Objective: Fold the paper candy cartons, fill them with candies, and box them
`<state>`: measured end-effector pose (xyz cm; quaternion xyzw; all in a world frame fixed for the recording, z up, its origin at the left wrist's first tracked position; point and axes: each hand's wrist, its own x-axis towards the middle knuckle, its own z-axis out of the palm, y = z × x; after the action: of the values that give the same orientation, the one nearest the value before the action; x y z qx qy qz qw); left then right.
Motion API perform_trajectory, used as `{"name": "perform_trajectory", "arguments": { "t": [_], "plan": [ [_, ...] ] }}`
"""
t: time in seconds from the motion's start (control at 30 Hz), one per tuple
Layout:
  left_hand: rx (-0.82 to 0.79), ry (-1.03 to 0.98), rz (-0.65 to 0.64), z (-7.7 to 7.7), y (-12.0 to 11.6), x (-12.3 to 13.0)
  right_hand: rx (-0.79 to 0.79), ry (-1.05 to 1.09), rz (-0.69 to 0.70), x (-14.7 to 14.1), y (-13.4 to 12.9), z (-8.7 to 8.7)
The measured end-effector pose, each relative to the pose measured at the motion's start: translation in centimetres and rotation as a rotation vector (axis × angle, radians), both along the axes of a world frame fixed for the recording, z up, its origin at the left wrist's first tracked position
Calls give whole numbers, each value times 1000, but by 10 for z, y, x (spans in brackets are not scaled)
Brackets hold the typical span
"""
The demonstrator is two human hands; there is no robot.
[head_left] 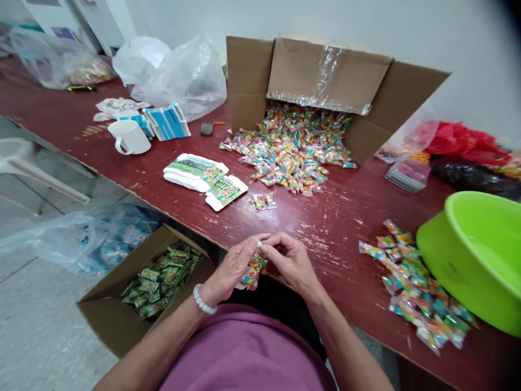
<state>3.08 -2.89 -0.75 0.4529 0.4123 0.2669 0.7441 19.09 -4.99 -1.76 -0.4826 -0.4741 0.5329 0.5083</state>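
My left hand (233, 264) is wrapped around a small green printed candy box (254, 268), held at the table's front edge. My right hand (290, 259) pinches the upper end of that box between thumb and fingers. Ahead on the table lie two wrapped candies (264, 201) side by side. Beyond them, a large heap of clear-wrapped colourful candies (295, 152) spills from a tipped cardboard box (325, 76). Left of these rests a stack of flat green cartons (195, 171).
A floor-level cardboard box (101, 310) at lower left holds several green packets (158, 282). To the right, a lime-green basin (451, 255) stands beside more wrapped candies (423, 293). A white mug (132, 138) and plastic bags (183, 76) are at back left.
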Motion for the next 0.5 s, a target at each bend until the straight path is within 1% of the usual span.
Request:
{"name": "perform_trajectory", "arguments": {
  "t": [0.07, 0.2, 0.3, 0.37, 0.43, 0.5],
  "plan": [
    [11, -1, -21, 2, 2, 1, -49, 80, 5, -1, 2, -2],
    [-14, 49, -28, 3, 6, 1, -4, 61, 17, 2, 6, 5],
    [-1, 82, -32, 3, 7, -1, 25, 30, 116, 6, 7, 13],
    [2, 67, -11, 3, 8, -2, 68, -20, 173, 7, 6, 13],
    [-32, 32, 22, 2, 7, -1, 126, -76, 149, 4, 3, 9],
    [-63, -11, 74, -1, 5, 1, 171, -127, 75, -1, 1, 1]
  ]
}}
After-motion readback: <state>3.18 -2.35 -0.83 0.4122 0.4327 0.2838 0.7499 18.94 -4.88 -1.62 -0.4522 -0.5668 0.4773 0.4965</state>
